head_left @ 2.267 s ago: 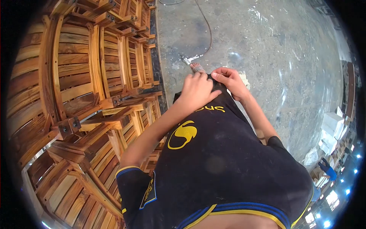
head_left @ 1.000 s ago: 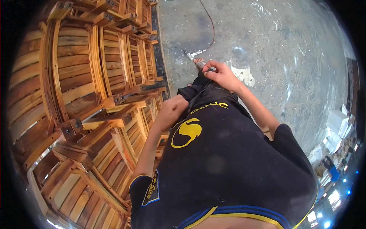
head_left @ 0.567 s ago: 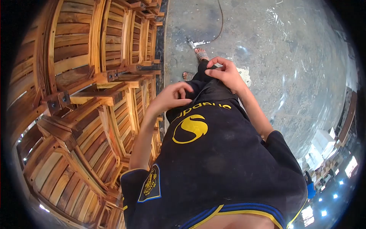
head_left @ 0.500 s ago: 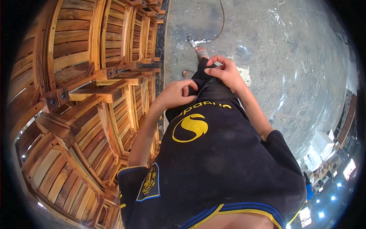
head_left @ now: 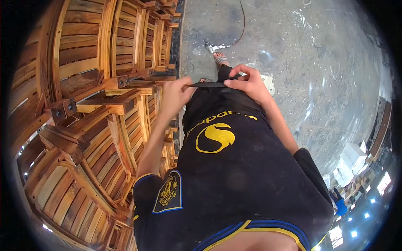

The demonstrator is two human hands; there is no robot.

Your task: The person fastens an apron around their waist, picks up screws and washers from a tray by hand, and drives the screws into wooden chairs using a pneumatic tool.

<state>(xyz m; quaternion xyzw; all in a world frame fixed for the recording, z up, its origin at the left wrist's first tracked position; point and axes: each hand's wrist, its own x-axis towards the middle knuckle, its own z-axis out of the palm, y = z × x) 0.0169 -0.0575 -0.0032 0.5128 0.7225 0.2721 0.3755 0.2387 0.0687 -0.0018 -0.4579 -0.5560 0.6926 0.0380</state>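
My left hand (head_left: 176, 95), somewhat blurred, pinches one end of a thin dark strip (head_left: 208, 84). My right hand (head_left: 248, 85) grips the other end between thumb and fingers. The strip stretches level between them, just past the front of the black shirt (head_left: 251, 180) with yellow lettering. Whether it is a separate piece or the shirt's folded hem, I cannot tell. Beyond it are black trousers (head_left: 226, 72) and a sandalled foot (head_left: 220, 60); the other foot (head_left: 205, 80) is mostly hidden behind the strip.
Stacked slatted wooden furniture (head_left: 79, 104) fills the left side, close to my left arm. A metallic tool (head_left: 210, 47) with a hose (head_left: 243, 25) lies on the concrete floor (head_left: 310, 62) by my foot. White boxes (head_left: 351, 161) stand at the far right.
My left hand has moved left and slightly up, away from the right, and the dark material between them is now a taut strip. The right hand has barely moved.
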